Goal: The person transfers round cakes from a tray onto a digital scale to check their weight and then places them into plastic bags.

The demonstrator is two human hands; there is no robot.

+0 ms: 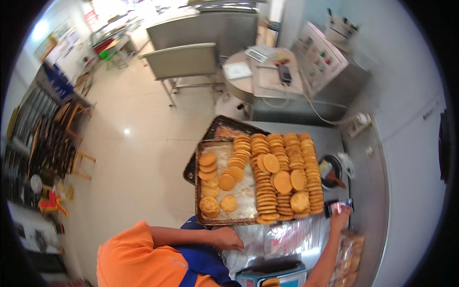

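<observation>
My right hand (342,212) reaches out to a smartphone (330,209) with a lit screen on the metal counter, its fingers over the screen. Beside the tray's near edge, my left hand (228,239) is bent in a loose curl; whether it pinches the clear plastic beneath it I cannot tell. A worn baking tray (247,201) bears tight rows of round golden biscuits (265,186), with loose ones on top and small groups at its left. Clear plastic bags (290,238) lie between my hands. A blue weighing scale (251,281) with biscuits on it stands nearest me.
A dark tray (215,125) juts out beneath the biscuit tray. Near the wall are a black bowl (330,166) with a brown-handled tool and packed biscuits (349,258). Beyond stands a round table (236,84) with a power cord; racks of trays (53,147) line the left.
</observation>
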